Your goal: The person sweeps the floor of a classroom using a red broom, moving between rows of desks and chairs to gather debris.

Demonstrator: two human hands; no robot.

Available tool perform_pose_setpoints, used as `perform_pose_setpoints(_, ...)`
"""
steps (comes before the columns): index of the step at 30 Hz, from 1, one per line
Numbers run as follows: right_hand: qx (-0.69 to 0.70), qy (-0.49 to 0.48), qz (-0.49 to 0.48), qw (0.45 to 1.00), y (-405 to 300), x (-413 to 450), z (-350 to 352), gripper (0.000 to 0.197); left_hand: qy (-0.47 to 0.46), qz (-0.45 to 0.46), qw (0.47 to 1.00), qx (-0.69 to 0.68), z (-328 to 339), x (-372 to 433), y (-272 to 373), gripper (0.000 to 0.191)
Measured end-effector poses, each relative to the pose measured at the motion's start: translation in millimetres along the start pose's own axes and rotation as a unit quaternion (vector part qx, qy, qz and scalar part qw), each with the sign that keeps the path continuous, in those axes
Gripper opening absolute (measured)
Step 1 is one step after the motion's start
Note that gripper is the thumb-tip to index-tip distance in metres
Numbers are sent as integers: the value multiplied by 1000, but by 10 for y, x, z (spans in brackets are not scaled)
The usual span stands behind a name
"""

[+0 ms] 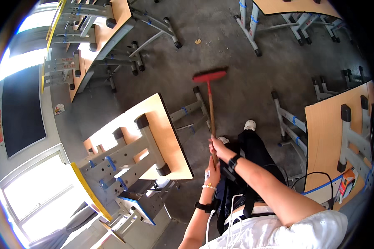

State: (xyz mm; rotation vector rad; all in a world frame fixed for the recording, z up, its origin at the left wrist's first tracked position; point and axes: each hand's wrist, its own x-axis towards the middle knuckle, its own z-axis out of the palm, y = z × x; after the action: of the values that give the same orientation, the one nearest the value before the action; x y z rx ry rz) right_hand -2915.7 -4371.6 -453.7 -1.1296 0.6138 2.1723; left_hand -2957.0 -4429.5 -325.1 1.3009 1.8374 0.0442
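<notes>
A push broom with a red head [209,76], dark bristles and a wooden handle [211,109] reaches forward over the grey floor [187,62]. Low on the handle, near its end, my left hand [212,175] is closed around it, with a beaded bracelet and a black strap at the wrist. Just above it my right hand [217,147] grips the same handle, a black band on its wrist. The broom head is slightly blurred and lies well ahead of my feet.
Desks with upturned stools on top stand at left [171,133], right [321,130] and upper left [95,46]. Another desk [293,6] is at the upper right. Metal desk legs [202,105] stand close left of the handle. A small yellowish scrap [198,41] lies on the floor ahead.
</notes>
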Motion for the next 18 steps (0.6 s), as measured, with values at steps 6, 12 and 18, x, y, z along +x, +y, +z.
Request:
perform_pose_setpoints(6, 31, 65, 35, 997, 24, 407, -643, 33, -145, -113, 983, 11, 229, 295, 119, 48)
perform_pose_setpoints(12, -66, 54, -20, 996, -747, 626, -274, 34, -39, 23, 999, -14, 479, 950, 1, 47)
perform_pose_setpoints(18, -177, 89, -84, 976, -2301, 1312, 319, 39, -158, -27, 977, -141, 209, 2400, 1049, 55)
